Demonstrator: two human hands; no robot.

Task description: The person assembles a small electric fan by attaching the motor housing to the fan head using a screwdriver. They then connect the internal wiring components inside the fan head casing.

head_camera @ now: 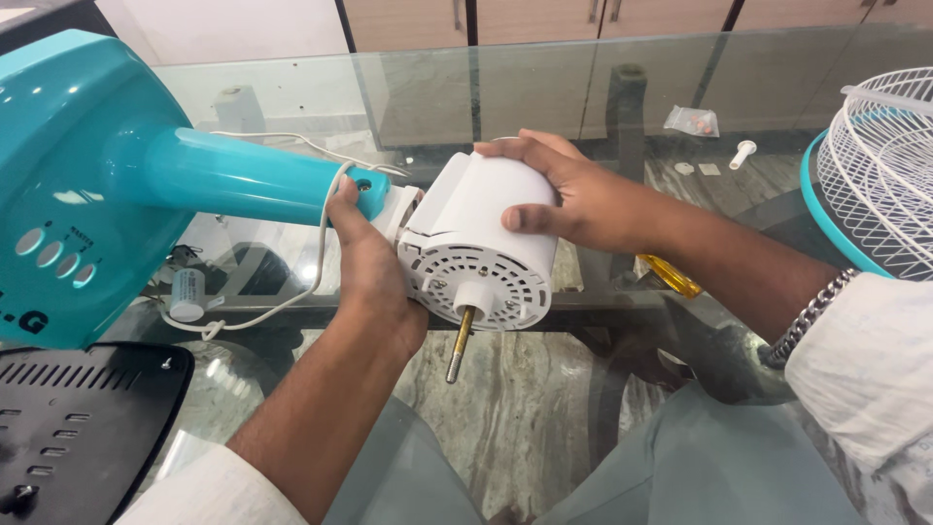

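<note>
**White motor housing held at the neck of a teal fan stand**

White plastic, vented and round, the motor housing [481, 243] sits above the glass table [583, 87], joined to the end of the teal stand neck [243, 175]. Its brass shaft [459, 345] points down toward the camera. The right hand [573, 199] is clenched over the top and side of the housing, thumb on its front edge. The left hand [369, 262] grasps the joint where neck meets housing, its grip closed around it, with a white cord [316, 262] running past its fingers to a small grey capacitor [187, 295]. A black vented cover [78, 428] lies at lower left, a white wire grille [880, 165] at far right.
</note>
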